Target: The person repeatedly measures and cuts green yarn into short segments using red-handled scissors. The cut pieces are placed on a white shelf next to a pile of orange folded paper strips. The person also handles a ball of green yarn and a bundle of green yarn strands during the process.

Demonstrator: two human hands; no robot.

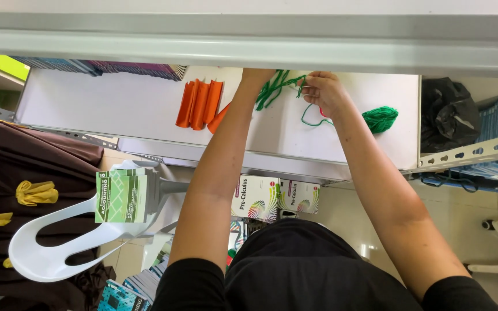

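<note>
Green yarn [276, 86] between both hands, orange folded papers [200, 103] beside

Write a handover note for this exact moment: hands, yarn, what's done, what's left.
Left hand: mostly hidden behind the shelf edge, at a bundle of green yarn strands.
Right hand: pinching the strands; a loose loop trails to the green yarn ball on the white shelf.
Done: orange tassels lie finished-looking beside the left forearm.
Left: green strands still loose, not tied or cut off the ball.
</note>
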